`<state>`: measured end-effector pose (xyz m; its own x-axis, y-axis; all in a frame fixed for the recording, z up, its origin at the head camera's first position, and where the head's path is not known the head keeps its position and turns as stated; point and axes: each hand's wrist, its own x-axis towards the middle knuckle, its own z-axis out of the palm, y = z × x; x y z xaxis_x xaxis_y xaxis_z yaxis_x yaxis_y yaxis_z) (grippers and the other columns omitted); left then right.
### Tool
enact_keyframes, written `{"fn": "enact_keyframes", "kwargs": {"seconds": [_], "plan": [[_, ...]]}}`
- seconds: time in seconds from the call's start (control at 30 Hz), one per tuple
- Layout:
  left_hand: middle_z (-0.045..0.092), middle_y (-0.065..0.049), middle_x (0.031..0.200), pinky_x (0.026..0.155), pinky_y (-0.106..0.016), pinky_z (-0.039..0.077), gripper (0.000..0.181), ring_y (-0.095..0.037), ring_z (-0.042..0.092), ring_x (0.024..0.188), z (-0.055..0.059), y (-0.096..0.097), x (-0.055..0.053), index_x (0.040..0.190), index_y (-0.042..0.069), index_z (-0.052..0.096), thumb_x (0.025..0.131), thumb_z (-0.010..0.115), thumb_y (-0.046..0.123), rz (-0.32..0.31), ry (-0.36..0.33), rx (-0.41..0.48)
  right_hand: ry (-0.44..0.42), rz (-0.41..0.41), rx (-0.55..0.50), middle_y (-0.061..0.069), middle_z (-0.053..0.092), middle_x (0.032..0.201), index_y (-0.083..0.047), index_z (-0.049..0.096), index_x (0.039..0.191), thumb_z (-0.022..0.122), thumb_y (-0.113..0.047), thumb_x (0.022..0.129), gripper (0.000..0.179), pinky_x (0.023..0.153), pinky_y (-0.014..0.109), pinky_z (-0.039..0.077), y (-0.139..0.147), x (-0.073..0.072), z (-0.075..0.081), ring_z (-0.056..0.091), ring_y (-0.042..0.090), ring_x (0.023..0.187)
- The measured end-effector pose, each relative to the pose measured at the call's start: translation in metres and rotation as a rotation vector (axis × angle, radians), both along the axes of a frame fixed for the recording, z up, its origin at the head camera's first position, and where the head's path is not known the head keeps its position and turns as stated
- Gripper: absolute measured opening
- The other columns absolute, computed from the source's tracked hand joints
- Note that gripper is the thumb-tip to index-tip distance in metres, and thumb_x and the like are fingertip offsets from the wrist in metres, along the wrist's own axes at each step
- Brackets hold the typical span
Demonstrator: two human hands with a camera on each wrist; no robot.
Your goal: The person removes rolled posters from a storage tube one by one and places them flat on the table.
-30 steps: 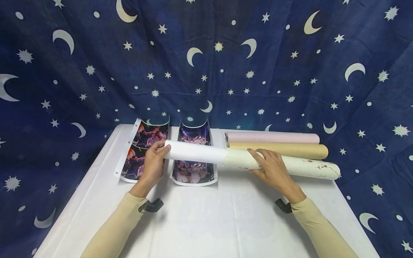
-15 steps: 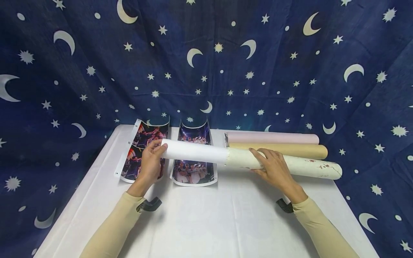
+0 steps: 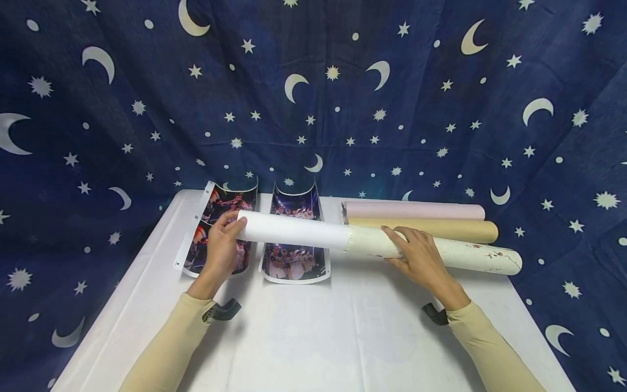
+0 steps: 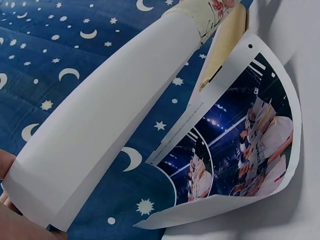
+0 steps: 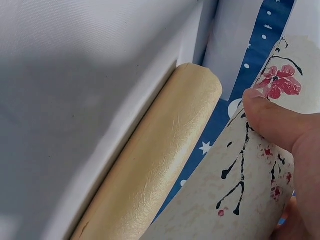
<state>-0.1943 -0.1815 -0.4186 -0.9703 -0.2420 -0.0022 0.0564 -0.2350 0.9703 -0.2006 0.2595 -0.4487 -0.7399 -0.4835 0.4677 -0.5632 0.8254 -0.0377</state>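
Note:
My left hand pinches the left end of a white paper roll, thumb in front. The roll's other end sits inside a cream wallpaper roll printed with red blossoms and dark twigs. My right hand grips that wallpaper roll from above, around its middle. In the left wrist view the white paper slants up to the flowered roll's rim. The right wrist view has my thumb lying across the blossom print. How far the white roll reaches inside is hidden.
Two curled photo sheets, one at the left and one nearer the middle, lie behind the white roll. A gold roll and a pink roll lie behind the wallpaper roll. Everything is on a white-covered table before a starry curtain.
My left hand has moved left with the white roll's end, and more of the white paper shows. My right hand and the wallpaper roll have shifted slightly right.

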Motion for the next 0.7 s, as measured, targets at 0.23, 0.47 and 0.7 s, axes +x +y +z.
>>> {"fn": "enact_keyframes", "kwargs": {"seconds": [0.23, 0.47, 0.7], "plan": [[0.071, 0.014, 0.092, 0.091, -0.022, 0.048, 0.013, -0.011, 0.061, 0.103, 0.003, -0.007, 0.002, 0.111, 0.009, 0.054, 0.098, 0.056, 0.010, 0.020, 0.008, -0.002, -0.007, -0.003, -0.010, 0.016, 0.060, 0.124, -0.022, 0.046, 0.145, 0.084, -0.035, 0.074, 0.082, 0.094, 0.058, 0.041, 0.002, 0.001, -0.001, 0.057, 0.040, 0.111], [0.071, 0.012, 0.094, 0.089, -0.022, 0.049, 0.012, -0.011, 0.061, 0.104, 0.005, -0.014, 0.002, 0.110, 0.012, 0.053, 0.098, 0.056, 0.010, 0.050, 0.013, 0.022, -0.015, -0.018, -0.013, 0.016, 0.060, 0.125, -0.023, 0.045, 0.146, 0.083, -0.036, 0.074, 0.082, 0.094, 0.060, 0.041, 0.005, 0.001, -0.001, 0.058, 0.042, 0.112], [0.070, 0.012, 0.093, 0.088, -0.024, 0.048, 0.011, -0.013, 0.061, 0.104, 0.008, -0.021, 0.004, 0.110, 0.013, 0.053, 0.099, 0.055, 0.011, 0.077, 0.010, 0.007, -0.021, -0.032, -0.020, 0.016, 0.059, 0.125, -0.022, 0.046, 0.145, 0.083, -0.036, 0.074, 0.082, 0.094, 0.060, 0.041, 0.009, 0.002, -0.001, 0.057, 0.042, 0.112]]}}
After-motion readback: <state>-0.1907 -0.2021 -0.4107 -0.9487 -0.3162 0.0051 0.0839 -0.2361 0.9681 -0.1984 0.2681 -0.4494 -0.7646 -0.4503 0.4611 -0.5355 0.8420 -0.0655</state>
